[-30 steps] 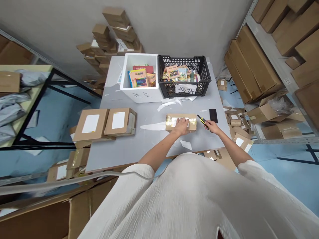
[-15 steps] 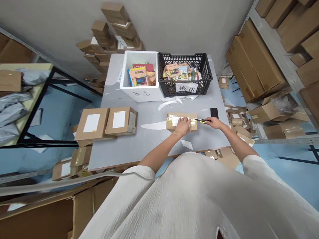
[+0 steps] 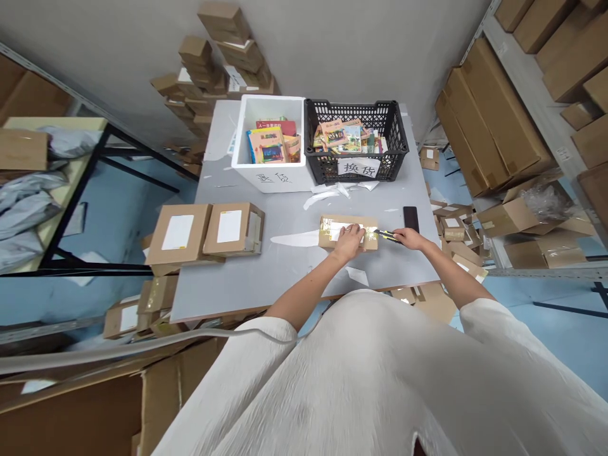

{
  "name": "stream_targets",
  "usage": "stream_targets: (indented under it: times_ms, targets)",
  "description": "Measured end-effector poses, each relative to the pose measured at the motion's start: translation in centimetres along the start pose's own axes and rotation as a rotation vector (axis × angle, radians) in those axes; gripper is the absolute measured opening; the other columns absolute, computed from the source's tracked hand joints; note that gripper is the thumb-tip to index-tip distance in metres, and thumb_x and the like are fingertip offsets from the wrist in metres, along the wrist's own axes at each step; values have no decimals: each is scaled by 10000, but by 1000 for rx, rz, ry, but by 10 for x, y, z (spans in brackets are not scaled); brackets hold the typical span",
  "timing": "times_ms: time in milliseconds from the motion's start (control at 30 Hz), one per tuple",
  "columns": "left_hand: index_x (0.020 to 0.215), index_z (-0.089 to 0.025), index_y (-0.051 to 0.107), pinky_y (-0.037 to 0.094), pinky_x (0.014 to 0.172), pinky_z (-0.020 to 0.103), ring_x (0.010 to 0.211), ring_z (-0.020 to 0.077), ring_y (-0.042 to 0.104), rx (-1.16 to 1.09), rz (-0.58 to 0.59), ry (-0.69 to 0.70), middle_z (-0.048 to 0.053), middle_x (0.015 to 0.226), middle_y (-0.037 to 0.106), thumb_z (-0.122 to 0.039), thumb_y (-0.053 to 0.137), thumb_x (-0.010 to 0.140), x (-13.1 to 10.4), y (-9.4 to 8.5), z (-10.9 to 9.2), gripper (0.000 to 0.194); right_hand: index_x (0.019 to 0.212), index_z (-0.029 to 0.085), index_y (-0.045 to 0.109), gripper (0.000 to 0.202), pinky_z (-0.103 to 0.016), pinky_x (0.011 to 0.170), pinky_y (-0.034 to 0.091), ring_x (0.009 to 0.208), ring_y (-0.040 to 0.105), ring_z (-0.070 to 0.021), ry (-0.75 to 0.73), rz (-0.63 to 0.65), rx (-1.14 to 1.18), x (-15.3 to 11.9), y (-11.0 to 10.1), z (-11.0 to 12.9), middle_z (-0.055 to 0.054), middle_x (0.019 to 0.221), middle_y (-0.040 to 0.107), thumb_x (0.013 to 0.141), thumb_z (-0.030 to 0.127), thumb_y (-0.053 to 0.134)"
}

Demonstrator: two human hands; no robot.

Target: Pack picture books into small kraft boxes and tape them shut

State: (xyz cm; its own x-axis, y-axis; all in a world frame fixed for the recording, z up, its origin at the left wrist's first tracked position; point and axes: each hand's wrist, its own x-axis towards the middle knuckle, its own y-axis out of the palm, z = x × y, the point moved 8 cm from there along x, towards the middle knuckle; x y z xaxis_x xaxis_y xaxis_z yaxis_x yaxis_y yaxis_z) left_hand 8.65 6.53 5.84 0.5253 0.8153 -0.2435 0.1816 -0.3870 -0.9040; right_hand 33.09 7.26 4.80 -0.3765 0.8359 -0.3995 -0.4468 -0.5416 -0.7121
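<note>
A small taped cardboard box (image 3: 327, 239) with a white label lies on the grey table (image 3: 294, 278) in front of me. My left hand (image 3: 349, 242) rests on its top with the fingers spread, pressing on the label area. In my right hand (image 3: 409, 238) is a yellow and black utility knife (image 3: 388, 236), its tip at the right end of the box. The fingers of that hand are wrapped round the handle. Just beyond the right hand lies a black phone (image 3: 411, 219).
Two labelled cartons (image 3: 177, 234) sit at the table's left. Behind stand a white foam bin (image 3: 270, 178) and a black crate (image 3: 390, 166), both holding books. Paper scraps (image 3: 327, 194) lie before them. Shelves with cartons (image 3: 489, 126) flank the right side.
The knife tip has shifted from the box's top to its right end, and the right hand has moved slightly down. My left hand stays on the box. The whole view has shifted a little.
</note>
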Motion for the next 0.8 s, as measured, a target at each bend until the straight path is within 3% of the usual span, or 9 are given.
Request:
stream_targets:
  times_ms: [167, 333, 467, 567, 633, 733, 800]
  targets:
    - [1520, -257, 627, 327, 1359, 605, 1572, 407, 511, -13, 8, -5, 206, 1632, 572, -335, 835, 941, 3, 0, 2, 620, 1142, 209, 808, 395, -345, 830, 463, 974, 695, -289, 4, -128, -56, -6, -3, 7, -138, 1132, 822, 1114, 399, 463]
    - [1540, -264, 620, 311, 1362, 604, 1574, 416, 509, -28, -11, -5, 202, 1659, 565, -328, 830, 942, 1, -1, 2, 637, 909, 230, 716, 423, -329, 741, 415, 764, 574, -226, 11, -41, 91, -14, 8, 5, -41, 817, 698, 1098, 497, 447]
    - [1549, -258, 612, 328, 1346, 611, 1581, 425, 495, -6, -17, -7, 205, 1655, 574, -328, 829, 939, 1, -1, 2, 652, 834, 242, 658, 421, -322, 722, 426, 739, 550, -209, -3, -2, 212, -30, 19, 4, -8, 758, 645, 1056, 562, 499]
    - [1577, -233, 601, 379, 1314, 583, 1545, 434, 525, -29, -26, -1, 208, 1638, 587, -388, 798, 968, 4, -3, 4, 658, 906, 237, 680, 416, -323, 727, 492, 762, 635, -219, 80, -114, 323, -40, 16, -3, -28, 829, 718, 1045, 606, 549]
    - [1652, -218, 543, 428, 1272, 552, 1509, 421, 560, -63, -71, -18, 210, 1646, 587, -393, 677, 1050, 8, -8, 7, 641, 1003, 236, 686, 421, -314, 685, 521, 733, 685, -213, 147, -172, 425, -44, 14, -9, -42, 898, 771, 1047, 640, 578]
    - [1722, -200, 472, 456, 1236, 530, 1487, 403, 585, -78, -158, -80, 215, 1676, 568, -276, 516, 1098, 16, -17, 14, 631, 1162, 236, 694, 435, -315, 681, 559, 700, 716, -202, 173, -198, 490, -48, 11, -10, -47, 953, 812, 1069, 650, 597]
    - [1724, -191, 472, 431, 1262, 541, 1524, 406, 555, -60, -167, -83, 219, 1688, 561, -205, 537, 1057, 22, -18, 15, 670, 1270, 237, 715, 449, -342, 748, 594, 742, 735, -219, 155, -212, 427, -49, 8, -6, -51, 970, 826, 1110, 621, 547]
